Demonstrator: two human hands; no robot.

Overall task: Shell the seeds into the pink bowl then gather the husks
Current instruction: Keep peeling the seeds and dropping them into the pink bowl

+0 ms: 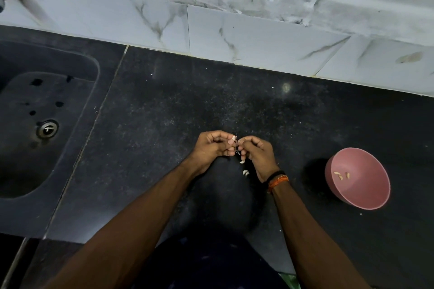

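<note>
My left hand [212, 148] and my right hand [257, 156] meet over the middle of the black counter, fingers curled, both pinching a small pale seed [234, 138] between their fingertips. Thin husk bits stick out between the fingers. Pale husks [245, 172] lie on the counter just below my right hand. The pink bowl [373, 197] stands to the right, apart from both hands, with three shelled seeds [341, 175] inside it.
A dark sink [28, 171] with a metal drain [47, 128] is set into the counter at the left. A white marbled tile wall [234, 30] runs along the back. Small pale crumbs dot the black counter [164, 112].
</note>
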